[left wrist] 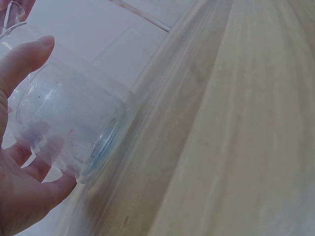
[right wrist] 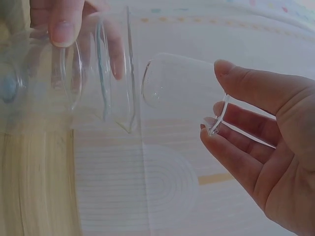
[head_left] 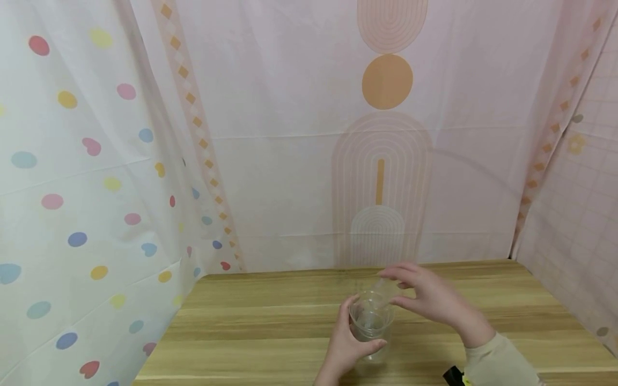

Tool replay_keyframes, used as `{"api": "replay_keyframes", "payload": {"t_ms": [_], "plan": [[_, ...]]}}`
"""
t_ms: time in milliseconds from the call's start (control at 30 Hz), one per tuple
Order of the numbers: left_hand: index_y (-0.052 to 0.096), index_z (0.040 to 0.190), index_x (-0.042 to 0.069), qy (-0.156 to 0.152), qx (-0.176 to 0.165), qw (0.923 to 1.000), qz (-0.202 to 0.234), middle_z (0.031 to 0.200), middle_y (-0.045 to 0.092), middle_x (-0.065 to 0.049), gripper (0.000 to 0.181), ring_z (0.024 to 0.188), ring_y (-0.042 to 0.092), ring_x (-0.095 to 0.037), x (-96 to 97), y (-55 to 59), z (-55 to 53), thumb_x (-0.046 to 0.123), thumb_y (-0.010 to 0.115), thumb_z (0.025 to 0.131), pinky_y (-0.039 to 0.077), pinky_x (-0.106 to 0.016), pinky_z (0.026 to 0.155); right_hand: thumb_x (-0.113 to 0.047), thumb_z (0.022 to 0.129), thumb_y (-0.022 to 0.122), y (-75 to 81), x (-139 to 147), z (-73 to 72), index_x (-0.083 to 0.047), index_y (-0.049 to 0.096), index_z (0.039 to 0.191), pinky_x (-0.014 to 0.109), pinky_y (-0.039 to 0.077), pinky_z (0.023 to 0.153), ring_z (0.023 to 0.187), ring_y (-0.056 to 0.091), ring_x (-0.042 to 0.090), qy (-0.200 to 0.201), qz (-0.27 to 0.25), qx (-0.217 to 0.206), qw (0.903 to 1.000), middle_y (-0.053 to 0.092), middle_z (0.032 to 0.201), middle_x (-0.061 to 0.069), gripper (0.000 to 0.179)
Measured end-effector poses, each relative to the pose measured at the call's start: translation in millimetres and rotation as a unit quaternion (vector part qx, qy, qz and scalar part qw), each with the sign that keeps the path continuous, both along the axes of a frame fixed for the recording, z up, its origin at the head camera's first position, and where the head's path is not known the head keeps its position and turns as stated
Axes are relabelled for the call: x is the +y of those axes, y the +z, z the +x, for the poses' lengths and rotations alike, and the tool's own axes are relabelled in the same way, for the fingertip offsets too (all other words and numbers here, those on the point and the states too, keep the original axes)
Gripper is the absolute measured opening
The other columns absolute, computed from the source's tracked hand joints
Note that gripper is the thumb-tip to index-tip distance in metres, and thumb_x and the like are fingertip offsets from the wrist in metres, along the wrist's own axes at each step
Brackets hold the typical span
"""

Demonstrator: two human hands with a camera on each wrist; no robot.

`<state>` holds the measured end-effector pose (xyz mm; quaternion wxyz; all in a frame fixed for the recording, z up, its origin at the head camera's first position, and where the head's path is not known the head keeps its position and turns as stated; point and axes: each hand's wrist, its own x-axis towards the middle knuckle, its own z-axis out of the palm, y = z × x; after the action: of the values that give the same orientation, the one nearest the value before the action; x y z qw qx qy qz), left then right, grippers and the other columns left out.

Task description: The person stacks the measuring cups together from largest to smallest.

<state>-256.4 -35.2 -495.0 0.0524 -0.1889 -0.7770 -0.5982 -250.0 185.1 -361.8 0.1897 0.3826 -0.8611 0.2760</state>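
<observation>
My left hand [head_left: 344, 343] grips a large clear beaker [head_left: 370, 320] from its near left side, thumb and fingers curled round the wall. In the right wrist view, more clear rims [right wrist: 78, 73] show inside it, like smaller vessels nested there. Its base [left wrist: 106, 140] is low by the tabletop; whether it touches, I cannot tell. My right hand [head_left: 427, 296] pinches a small clear beaker [right wrist: 182, 86] by its spouted rim between thumb and fingers. That small beaker's bottom points to the large beaker's mouth, just outside it.
A wood-grain table [head_left: 251, 327] lies beneath both hands. Patterned curtains [head_left: 289, 187] hang behind it and along both sides. A black object with a yellow patch [head_left: 454, 375] shows by the right sleeve at the bottom edge.
</observation>
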Motion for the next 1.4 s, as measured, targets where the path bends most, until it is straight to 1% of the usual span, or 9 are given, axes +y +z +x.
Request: {"api": "replay_keyframes", "payload": {"t_ms": [133, 333, 500, 667, 900, 1100, 1233, 1400], "plan": [[0.033, 0.148, 0.028, -0.001, 0.005, 1.0, -0.003, 0.142, 0.047, -0.01, 0.1, 0.126, 0.048, -0.032, -0.3, -0.3, -0.1, 0.029, 0.092, 0.068, 0.043, -0.049, 0.099, -0.008, 0.081, 0.081, 0.4, -4, 1.0, -0.006, 0.063, 0.126, 0.032, 0.056, 0.078, 0.094, 0.067, 0.025, 0.006, 0.01, -0.008, 0.9999, 0.062, 0.123, 0.009, 0.049], [0.032, 0.148, 0.029, -0.002, -0.009, 1.0, -0.001, 0.144, 0.046, -0.011, 0.1, 0.129, 0.046, -0.032, -1.1, 0.6, 0.7, 0.031, 0.091, 0.068, 0.042, -0.051, 0.101, -0.006, 0.08, 0.081, -1.6, -9, -0.5, -0.004, 0.063, 0.125, 0.031, 0.056, 0.078, 0.096, 0.066, 0.024, 0.026, 0.024, -0.005, 0.9994, 0.062, 0.122, 0.007, 0.048], [0.031, 0.149, 0.028, -0.005, -0.012, 0.9999, 0.001, 0.144, 0.046, -0.011, 0.1, 0.129, 0.046, -0.032, -1.4, 0.5, 1.0, 0.031, 0.091, 0.069, 0.041, -0.052, 0.102, -0.006, 0.08, 0.082, -4.9, -11, -2.7, -0.004, 0.064, 0.124, 0.031, 0.055, 0.078, 0.096, 0.066, 0.023, 0.034, 0.035, 0.001, 0.9988, 0.063, 0.122, 0.006, 0.048], [0.032, 0.149, 0.027, -0.004, -0.006, 1.0, 0.002, 0.143, 0.047, -0.01, 0.101, 0.129, 0.046, -0.03, -1.7, 0.2, 0.3, 0.031, 0.092, 0.068, 0.041, -0.05, 0.101, -0.007, 0.08, 0.081, -4.9, -14, -2.6, -0.005, 0.064, 0.125, 0.032, 0.055, 0.078, 0.097, 0.065, 0.023, 0.035, 0.052, -0.005, 0.998, 0.063, 0.122, 0.007, 0.048], [0.033, 0.148, 0.029, -0.002, -0.001, 1.0, -0.001, 0.142, 0.047, -0.006, 0.1, 0.128, 0.047, -0.026, -1.6, 0.1, 0.2, 0.032, 0.092, 0.067, 0.041, -0.045, 0.101, -0.011, 0.081, 0.081, -5.2, -17, -1.2, -0.009, 0.064, 0.126, 0.032, 0.054, 0.078, 0.1, 0.064, 0.02, 0.028, 0.085, -0.006, 0.996, 0.063, 0.123, 0.004, 0.049], [0.034, 0.148, 0.022, -0.002, 0.016, 0.9999, -0.004, 0.14, 0.048, -0.008, 0.099, 0.124, 0.05, -0.025, -1.6, -0.4, 0.0, 0.03, 0.092, 0.068, 0.043, -0.042, 0.099, -0.012, 0.079, 0.083, -9.6, -20, -3.1, -0.009, 0.065, 0.125, 0.036, 0.054, 0.082, 0.105, 0.063, 0.019, 0.026, 0.1, 0.008, 0.9947, 0.064, 0.121, 0.002, 0.049], [0.034, 0.148, 0.022, -0.005, 0.023, 0.9997, -0.003, 0.139, 0.049, -0.008, 0.097, 0.123, 0.05, -0.025, -1.9, -0.5, 0.0, 0.03, 0.091, 0.069, 0.043, -0.043, 0.098, -0.013, 0.078, 0.084, -12.8, -22, -5.6, -0.009, 0.066, 0.124, 0.037, 0.054, 0.084, 0.106, 0.063, 0.019, 0.029, 0.103, 0.011, 0.9942, 0.063, 0.121, 0.0, 0.049], [0.033, 0.148, 0.025, -0.006, 0.019, 0.9998, -0.006, 0.137, 0.05, -0.006, 0.097, 0.124, 0.049, -0.026, -2.6, -0.3, 0.1, 0.032, 0.09, 0.07, 0.043, -0.048, 0.098, -0.012, 0.077, 0.084, -14.9, -25, -7.4, -0.008, 0.066, 0.123, 0.037, 0.054, 0.085, 0.106, 0.063, 0.019, 0.037, 0.108, 0.019, 0.9933, 0.064, 0.12, 0.001, 0.049]]}}
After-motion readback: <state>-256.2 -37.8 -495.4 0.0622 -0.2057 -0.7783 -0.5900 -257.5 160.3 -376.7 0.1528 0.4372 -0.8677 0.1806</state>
